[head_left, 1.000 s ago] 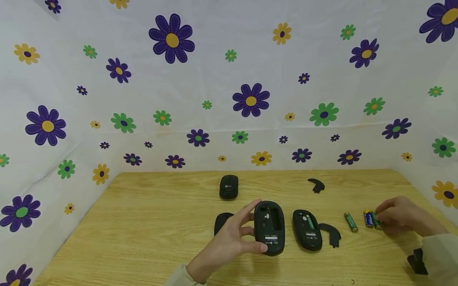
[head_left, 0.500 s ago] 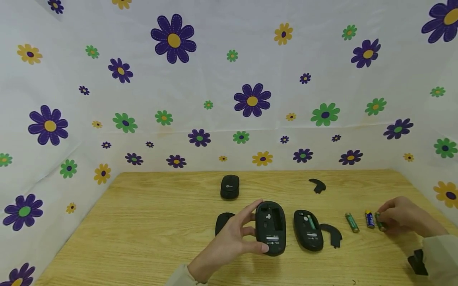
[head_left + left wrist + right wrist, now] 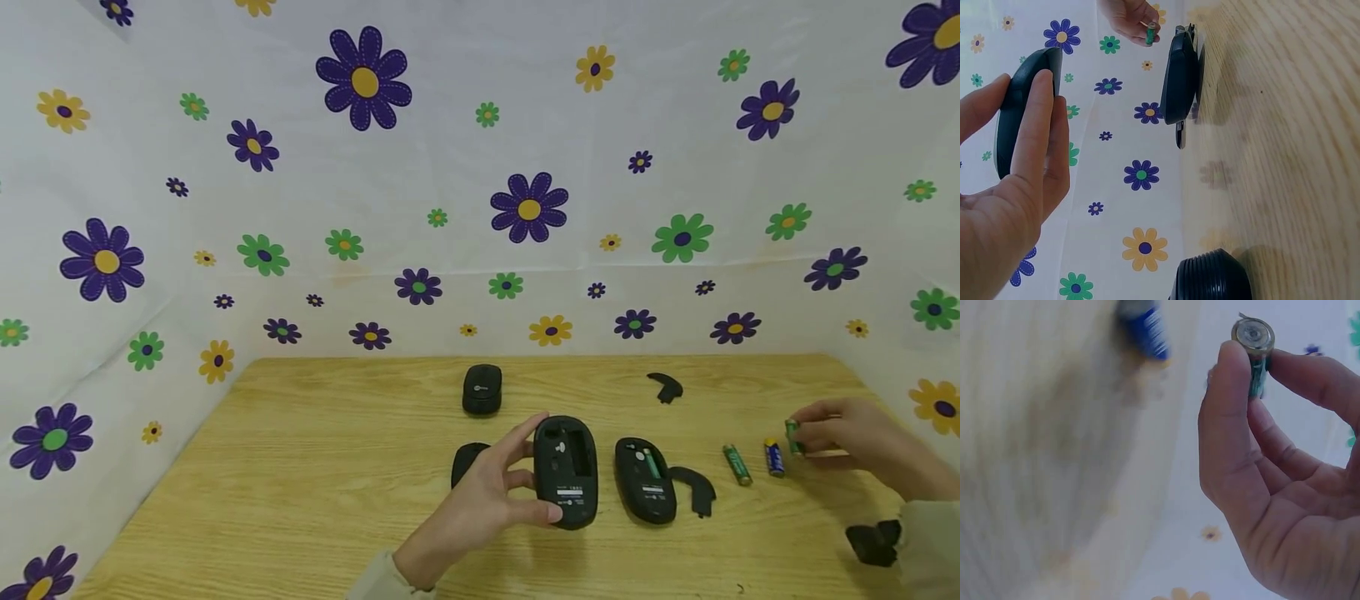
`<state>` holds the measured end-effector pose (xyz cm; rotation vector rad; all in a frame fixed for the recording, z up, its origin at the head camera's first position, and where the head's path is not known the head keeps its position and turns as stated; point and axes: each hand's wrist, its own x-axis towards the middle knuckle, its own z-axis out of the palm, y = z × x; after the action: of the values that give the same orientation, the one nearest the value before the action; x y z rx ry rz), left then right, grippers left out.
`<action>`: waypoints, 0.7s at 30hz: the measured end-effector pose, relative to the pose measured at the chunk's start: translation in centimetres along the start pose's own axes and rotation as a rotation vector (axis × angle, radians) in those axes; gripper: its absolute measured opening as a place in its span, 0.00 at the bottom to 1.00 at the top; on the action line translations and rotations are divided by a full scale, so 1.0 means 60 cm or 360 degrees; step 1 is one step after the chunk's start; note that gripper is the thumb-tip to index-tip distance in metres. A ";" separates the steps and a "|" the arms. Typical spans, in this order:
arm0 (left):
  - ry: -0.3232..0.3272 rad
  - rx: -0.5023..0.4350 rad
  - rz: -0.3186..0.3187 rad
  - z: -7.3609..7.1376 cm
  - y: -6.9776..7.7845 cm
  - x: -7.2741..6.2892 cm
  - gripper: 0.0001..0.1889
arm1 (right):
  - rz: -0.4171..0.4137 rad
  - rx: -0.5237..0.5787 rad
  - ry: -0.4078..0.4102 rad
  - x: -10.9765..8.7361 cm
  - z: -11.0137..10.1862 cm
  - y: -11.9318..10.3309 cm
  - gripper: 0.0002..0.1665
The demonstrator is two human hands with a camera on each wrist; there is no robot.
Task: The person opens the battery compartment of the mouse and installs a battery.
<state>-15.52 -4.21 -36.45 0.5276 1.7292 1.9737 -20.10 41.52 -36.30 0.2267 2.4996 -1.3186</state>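
Note:
My left hand (image 3: 480, 508) holds a black computer mouse (image 3: 564, 479) above the table, its underside facing me and its long battery slot bare. Between thumb and fingers, my right hand (image 3: 858, 437) pinches a green battery (image 3: 792, 437), lifted off the wood at the right. In the right wrist view the flat end of that green battery (image 3: 1258, 375) shows above the fingertips. A blue battery (image 3: 774, 458) and another green battery (image 3: 737, 465) lie just left of the right hand.
Right of the held mouse, a second upturned mouse (image 3: 637, 500) has a green battery (image 3: 651, 464) in its slot. One black cover (image 3: 701, 492) lies beside it, another cover (image 3: 666, 387) farther back. A mouse (image 3: 482, 392) sits at the rear; another mouse (image 3: 467, 462) is partly behind my left hand.
My right hand has drawn the green battery away from the blue one, then raised it off the table. The left hand keeps its hold on the mouse, nearly still.

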 end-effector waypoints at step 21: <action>-0.0009 -0.0017 0.0019 0.000 0.008 0.001 0.49 | -0.0700 0.0509 -0.0054 -0.046 0.108 -0.138 0.10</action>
<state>-15.63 -4.20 -35.95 0.5403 1.7152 1.9867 -18.58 31.51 -32.37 -0.2950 2.3806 -1.8730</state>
